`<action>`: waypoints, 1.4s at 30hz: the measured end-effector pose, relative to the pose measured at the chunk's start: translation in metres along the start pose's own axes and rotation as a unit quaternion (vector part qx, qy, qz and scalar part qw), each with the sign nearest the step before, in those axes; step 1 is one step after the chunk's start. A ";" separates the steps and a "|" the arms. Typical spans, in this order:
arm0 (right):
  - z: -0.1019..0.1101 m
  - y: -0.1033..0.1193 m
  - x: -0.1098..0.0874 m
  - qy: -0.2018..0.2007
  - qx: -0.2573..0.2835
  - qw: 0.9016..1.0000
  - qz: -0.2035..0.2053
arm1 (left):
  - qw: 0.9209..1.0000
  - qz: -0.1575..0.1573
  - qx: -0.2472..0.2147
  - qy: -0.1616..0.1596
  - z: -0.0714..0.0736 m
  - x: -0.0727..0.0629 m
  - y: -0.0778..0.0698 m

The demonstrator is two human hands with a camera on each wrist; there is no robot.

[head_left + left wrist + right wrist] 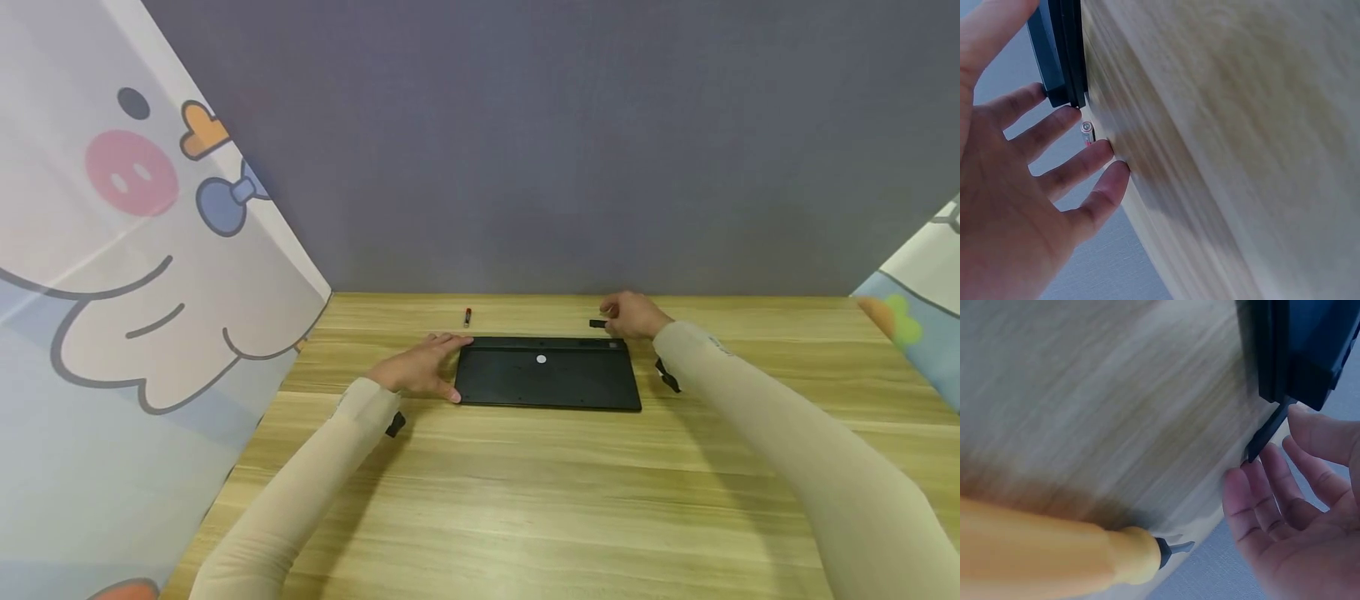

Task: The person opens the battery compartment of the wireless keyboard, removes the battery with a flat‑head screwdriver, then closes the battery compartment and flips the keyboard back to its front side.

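Observation:
A black keyboard-like slab [551, 379] lies on the wooden table, its plain side with a raised far bar and a white round spot facing up. At its left end my left hand [422, 367] is spread, thumb by the near corner and fingers by the far one; fingertips touch the end in the left wrist view. My right hand [633, 315] is beyond the far right corner, its loosely bent fingers at a small flat black strip [597, 323]; a firm pinch does not show. A small red and black battery [467, 317] lies behind the slab.
In the right wrist view, a yellow-handled tool [1085, 547] with a metal tip appears near the table; it cannot be made out in the head view. A grey panel [540, 150] rises behind the wooden table [510, 500]. Cartoon-printed panels [172, 333] stand at both sides.

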State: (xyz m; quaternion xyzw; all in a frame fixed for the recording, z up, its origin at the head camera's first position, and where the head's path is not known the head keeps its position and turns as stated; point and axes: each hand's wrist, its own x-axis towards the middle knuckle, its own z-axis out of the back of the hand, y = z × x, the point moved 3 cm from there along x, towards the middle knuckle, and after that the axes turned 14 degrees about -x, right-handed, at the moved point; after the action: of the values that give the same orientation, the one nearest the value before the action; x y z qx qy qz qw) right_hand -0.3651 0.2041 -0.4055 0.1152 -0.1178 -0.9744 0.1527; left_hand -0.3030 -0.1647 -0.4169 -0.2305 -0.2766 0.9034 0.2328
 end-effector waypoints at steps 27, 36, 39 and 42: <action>-0.002 0.004 0.000 -0.052 -0.002 0.998 0.021 | 1.000 0.009 -0.005 -0.002 -0.001 -0.001 0.001; 0.020 0.018 -0.016 -0.009 0.030 0.993 0.115 | 1.000 0.020 -0.002 0.006 -0.001 -0.002 0.001; 0.021 0.022 -0.019 0.031 0.032 0.989 0.138 | 1.000 0.021 -0.003 0.006 -0.001 -0.003 0.000; 0.017 0.024 -0.022 0.047 0.030 0.986 0.157 | 1.000 0.021 -0.003 0.006 -0.002 -0.002 0.000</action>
State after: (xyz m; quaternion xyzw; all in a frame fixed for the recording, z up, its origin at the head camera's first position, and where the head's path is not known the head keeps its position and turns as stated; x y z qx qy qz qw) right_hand -0.3432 0.1925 -0.3788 0.1452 -0.1559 -0.9281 0.3053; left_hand -0.3002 -0.1650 -0.4171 -0.2427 -0.2730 0.9057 0.2150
